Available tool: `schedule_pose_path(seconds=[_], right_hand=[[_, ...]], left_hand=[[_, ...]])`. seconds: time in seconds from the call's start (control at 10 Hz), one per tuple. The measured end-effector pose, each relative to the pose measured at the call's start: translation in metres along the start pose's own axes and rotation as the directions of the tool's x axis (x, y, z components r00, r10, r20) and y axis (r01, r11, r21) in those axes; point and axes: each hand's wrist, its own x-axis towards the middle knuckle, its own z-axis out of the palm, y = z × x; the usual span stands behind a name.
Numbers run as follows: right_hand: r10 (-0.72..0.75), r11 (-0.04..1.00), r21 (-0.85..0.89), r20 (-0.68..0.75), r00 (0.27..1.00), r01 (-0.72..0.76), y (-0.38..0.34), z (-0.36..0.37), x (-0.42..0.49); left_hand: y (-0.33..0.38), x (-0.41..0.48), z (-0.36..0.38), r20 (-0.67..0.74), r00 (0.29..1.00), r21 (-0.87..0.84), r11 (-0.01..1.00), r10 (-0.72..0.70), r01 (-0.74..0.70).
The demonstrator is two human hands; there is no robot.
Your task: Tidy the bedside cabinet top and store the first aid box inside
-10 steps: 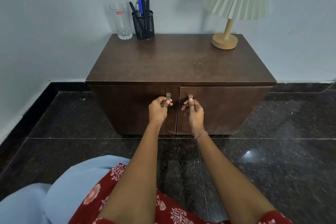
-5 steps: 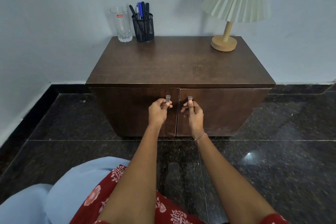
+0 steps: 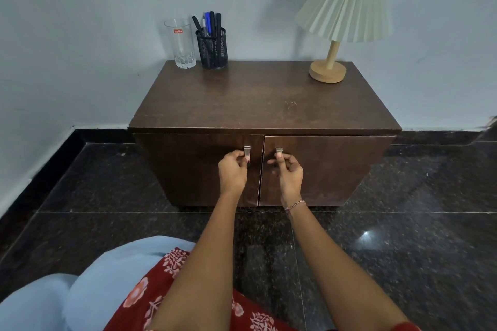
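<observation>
A person's left hand (image 3: 232,170) pinches the small metal handle (image 3: 247,151) on the left door (image 3: 193,166) of the cabinet (image 3: 263,105), fingers curled round it. The right hand (image 3: 289,172), a thin bracelet (image 3: 295,205) at its wrist, grips the matching handle (image 3: 279,152) on the right door (image 3: 336,166). Both doors look shut or very nearly so. On the cabinet's top, a clear glass (image 3: 181,43) and a mesh pen holder (image 3: 212,48) stand just beside each other at the back left corner, and a lamp (image 3: 333,62) stands at the back right.

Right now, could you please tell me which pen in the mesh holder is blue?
The blue pen, upright in the black mesh holder just right of the left-leaning black pen; every other cap showing is black.
</observation>
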Motion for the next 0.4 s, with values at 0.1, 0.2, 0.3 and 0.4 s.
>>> schedule_pose_path(seconds=[0.1, 0.2, 0.3, 0.4], right_hand=[[-0.039, 0.994, -0.104, -0.190, 0.981, 0.020, -0.002, 0.001, -0.001], [-0.172, 0.946, -0.308, -0.226, 0.959, 0.097, -0.014, 0.000, -0.003], [-0.283, 0.873, -0.446, -0.136, 0.949, 0.197, -0.026, 0.000, -0.005], [-0.347, 0.791, -0.543, -0.023, 0.938, 0.280, -0.031, 0.001, -0.011]], left_hand=[[0.005, -0.007, -0.002, -0.053, 0.997, 0.088, 0.995, 0.050, -0.045], [0.013, -0.013, -0.009, -0.088, 0.992, 0.117, 0.990, 0.093, -0.083], [0.018, -0.021, -0.014, -0.122, 0.977, 0.145, 0.977, 0.176, -0.158], [0.021, -0.029, -0.015, -0.130, 0.962, 0.230, 0.951, 0.241, -0.207]])
